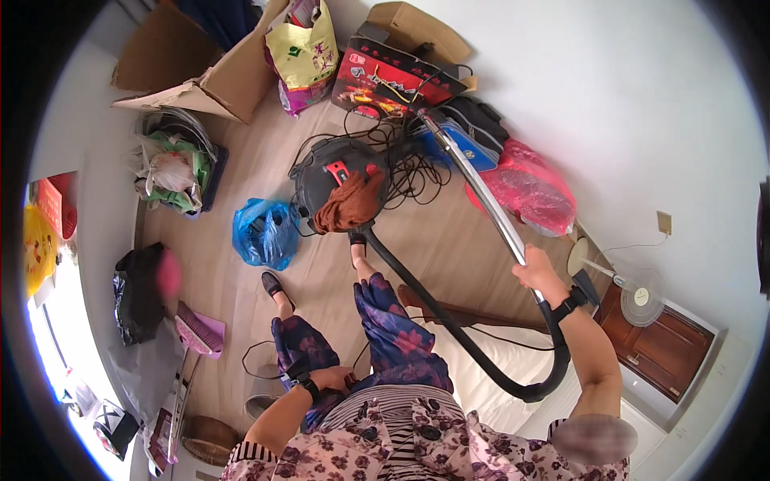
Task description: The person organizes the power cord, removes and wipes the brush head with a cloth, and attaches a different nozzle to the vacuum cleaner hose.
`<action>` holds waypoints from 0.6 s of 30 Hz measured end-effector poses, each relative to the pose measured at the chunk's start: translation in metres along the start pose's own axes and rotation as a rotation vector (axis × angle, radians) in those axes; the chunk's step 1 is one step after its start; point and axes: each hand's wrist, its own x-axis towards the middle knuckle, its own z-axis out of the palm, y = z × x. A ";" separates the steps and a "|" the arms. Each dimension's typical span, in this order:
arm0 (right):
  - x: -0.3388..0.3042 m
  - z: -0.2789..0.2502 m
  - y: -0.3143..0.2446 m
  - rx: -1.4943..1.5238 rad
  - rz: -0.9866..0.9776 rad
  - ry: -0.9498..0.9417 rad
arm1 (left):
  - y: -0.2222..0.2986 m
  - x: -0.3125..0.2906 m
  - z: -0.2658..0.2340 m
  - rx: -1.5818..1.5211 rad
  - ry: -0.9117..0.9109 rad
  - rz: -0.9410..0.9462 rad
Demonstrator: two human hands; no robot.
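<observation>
My right hand (539,271) is wrapped round the metal tube of a vacuum cleaner wand (489,200), which slants up and away to the left. From its near end a black hose (437,309) bends in a wide loop back to the dark canister vacuum cleaner (329,172) on the floor ahead. A brown cloth (353,200) lies on top of the canister. Close to my thigh, my left hand (333,377) has its fingers curled in. A thin black cord shows on both sides of that hand, but what the fingers hold is hidden.
Tangled black cable (413,172) lies beside the canister. A blue plastic bag (265,232), a pink bag (529,188), a red box (393,76) and a large open carton (233,80) stand around. A fan (642,297) is at right, a broom (196,329) at left.
</observation>
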 end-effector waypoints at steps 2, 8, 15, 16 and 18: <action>-0.021 0.009 -0.007 0.004 0.035 0.009 | -0.009 -0.013 0.007 0.050 0.019 0.040; -0.079 0.030 -0.027 -0.059 0.099 0.093 | -0.026 -0.041 0.011 0.025 0.094 0.082; -0.130 0.073 -0.031 -0.262 0.017 0.338 | -0.051 -0.067 0.018 0.094 0.125 0.098; -0.135 0.076 -0.028 -0.269 0.017 0.372 | -0.050 -0.069 0.018 0.131 0.149 0.104; -0.137 0.090 0.000 -0.267 0.003 0.408 | -0.049 -0.078 0.023 0.193 0.167 0.108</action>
